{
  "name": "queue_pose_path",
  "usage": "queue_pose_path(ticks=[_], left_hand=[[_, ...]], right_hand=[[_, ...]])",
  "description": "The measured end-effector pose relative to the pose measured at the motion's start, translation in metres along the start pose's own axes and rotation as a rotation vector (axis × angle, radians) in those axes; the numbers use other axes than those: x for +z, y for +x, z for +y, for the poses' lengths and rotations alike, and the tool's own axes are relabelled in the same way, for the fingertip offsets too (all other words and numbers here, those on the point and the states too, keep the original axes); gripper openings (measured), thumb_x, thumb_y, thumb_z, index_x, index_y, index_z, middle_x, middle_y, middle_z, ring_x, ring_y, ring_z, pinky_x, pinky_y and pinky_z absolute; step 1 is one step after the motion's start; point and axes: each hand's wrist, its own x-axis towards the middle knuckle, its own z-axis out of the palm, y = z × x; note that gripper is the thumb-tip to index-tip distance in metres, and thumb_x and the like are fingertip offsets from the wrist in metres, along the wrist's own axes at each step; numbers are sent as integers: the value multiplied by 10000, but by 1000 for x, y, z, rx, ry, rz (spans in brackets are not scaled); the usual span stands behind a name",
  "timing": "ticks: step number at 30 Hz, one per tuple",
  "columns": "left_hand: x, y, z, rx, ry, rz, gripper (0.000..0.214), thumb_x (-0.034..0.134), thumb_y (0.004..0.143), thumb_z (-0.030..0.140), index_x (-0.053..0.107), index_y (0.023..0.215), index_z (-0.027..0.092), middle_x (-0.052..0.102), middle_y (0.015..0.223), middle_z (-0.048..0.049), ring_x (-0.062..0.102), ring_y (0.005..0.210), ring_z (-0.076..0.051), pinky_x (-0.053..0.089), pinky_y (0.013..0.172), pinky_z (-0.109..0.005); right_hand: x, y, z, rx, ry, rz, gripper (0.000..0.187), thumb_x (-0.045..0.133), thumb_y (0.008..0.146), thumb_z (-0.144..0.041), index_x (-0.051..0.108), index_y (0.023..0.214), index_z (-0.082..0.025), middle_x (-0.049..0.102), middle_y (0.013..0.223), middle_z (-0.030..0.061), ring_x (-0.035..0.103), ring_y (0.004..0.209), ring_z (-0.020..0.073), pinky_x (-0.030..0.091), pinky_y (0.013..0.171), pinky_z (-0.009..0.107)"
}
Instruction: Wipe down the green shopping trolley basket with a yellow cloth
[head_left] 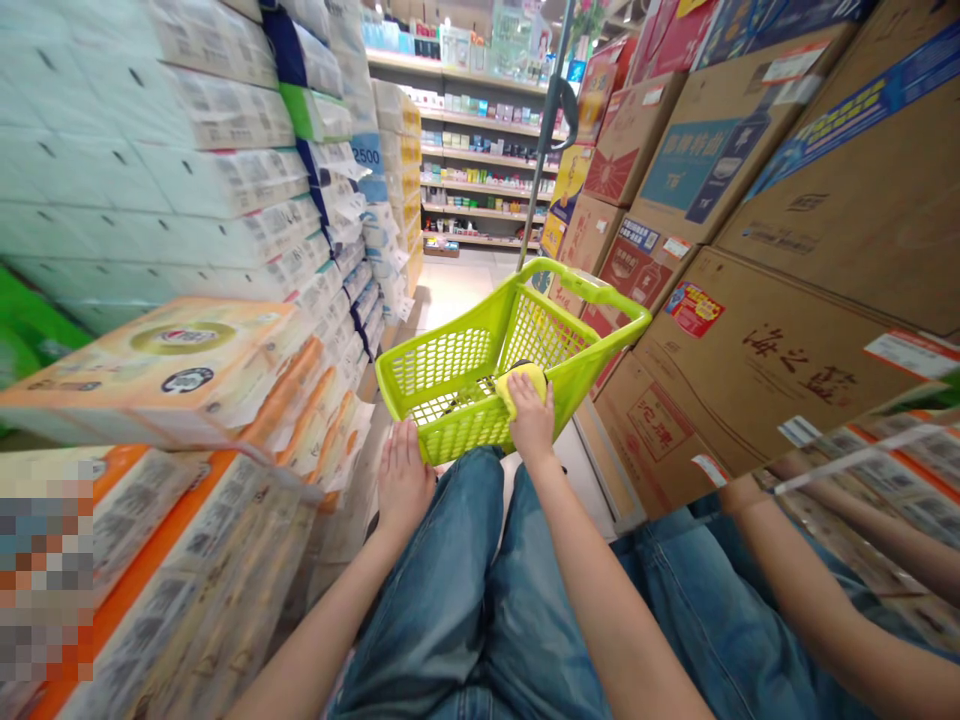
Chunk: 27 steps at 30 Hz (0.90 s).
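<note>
Right hand [531, 420]: fingers curled over a yellow round object [526, 378], holding it just inside the near wall of the green basket [442, 365]. Left hand [403, 480]: flat on denim knee [442, 560], fingers together, holding nothing, basket just past the fingertips. Tissue packs [225, 180] left of them, cartons [787, 350] right of the right-hand fingers.

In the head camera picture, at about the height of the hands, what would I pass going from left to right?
Stacked paper packs → left hand → right hand, closed on a yellow object → brown cardboard boxes.
</note>
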Motion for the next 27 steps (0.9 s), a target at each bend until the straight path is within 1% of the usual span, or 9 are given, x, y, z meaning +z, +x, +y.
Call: queue_pose_path(ticks=[3, 6, 8, 12, 16, 18, 22, 25, 27], left_hand=[[2, 0, 1, -9, -8, 13, 724, 468, 843, 163, 210, 1505, 23, 361, 1526, -235, 240, 1478, -299, 275, 1184, -496], [5, -2, -1, -13, -6, 19, 711, 440, 850, 144, 201, 1513, 48, 369, 1526, -221, 244, 1478, -287, 281, 1183, -492], [6, -2, -3, -9, 7, 12, 696, 415, 856, 127, 202, 1516, 62, 368, 1533, -205, 246, 1479, -271, 278, 1187, -479], [3, -2, -5, -4, 3, -1, 700, 449, 859, 164, 221, 1513, 59, 368, 1535, -202, 250, 1478, -273, 280, 1187, -475], [1, -1, -1, -7, -19, 3, 720, 460, 843, 150, 216, 1513, 54, 357, 1540, -205, 243, 1480, -277, 270, 1191, -487], [1, -1, 1, -16, -21, 6, 734, 471, 837, 149, 204, 1514, 47, 349, 1542, -212, 232, 1483, -281, 263, 1195, -490], [3, -1, 2, -23, -12, 14, 754, 479, 834, 149, 175, 1517, 42, 339, 1542, -224, 222, 1485, -289, 268, 1190, -496], [4, -2, -1, -13, 0, 10, 748, 464, 831, 131, 175, 1516, 49, 346, 1539, -222, 236, 1481, -288, 280, 1184, -492], [4, -3, -4, -2, 6, 2, 733, 451, 838, 125, 182, 1517, 61, 346, 1543, -212, 245, 1478, -283, 280, 1184, -487]], right_hand=[[22, -15, -41, 4, 22, 17, 639, 409, 821, -11, 445, 1443, -154, 461, 1495, 109, 361, 1431, 225, 90, 1227, 515], [46, -39, -92, -202, 82, -46, 588, 412, 883, -68, 409, 1464, -152, 458, 1499, 100, 350, 1436, 193, 151, 1230, 453], [51, -49, -107, -334, 108, -89, 566, 425, 903, -107, 401, 1467, -149, 448, 1507, 95, 341, 1440, 178, 169, 1228, 423], [31, -38, -67, -446, 102, -136, 608, 432, 866, -78, 408, 1464, -192, 461, 1501, 62, 354, 1433, 154, 82, 1241, 445], [2, -8, 2, -186, 31, -45, 732, 410, 750, 16, 437, 1447, -206, 475, 1490, 54, 363, 1430, 172, 37, 1236, 490], [-1, 0, 10, -52, 4, 5, 728, 404, 737, 22, 464, 1429, -198, 485, 1482, 65, 371, 1427, 198, 42, 1228, 524], [23, -16, -42, -18, 23, 19, 642, 404, 798, -10, 465, 1425, -131, 484, 1477, 118, 376, 1422, 232, 101, 1221, 525], [44, -39, -93, -235, 87, -60, 594, 410, 858, -55, 434, 1446, -133, 472, 1490, 99, 355, 1433, 196, 146, 1227, 453], [46, -46, -102, -387, 110, -118, 585, 431, 873, -85, 418, 1455, -144, 458, 1502, 87, 342, 1439, 182, 150, 1229, 429]])
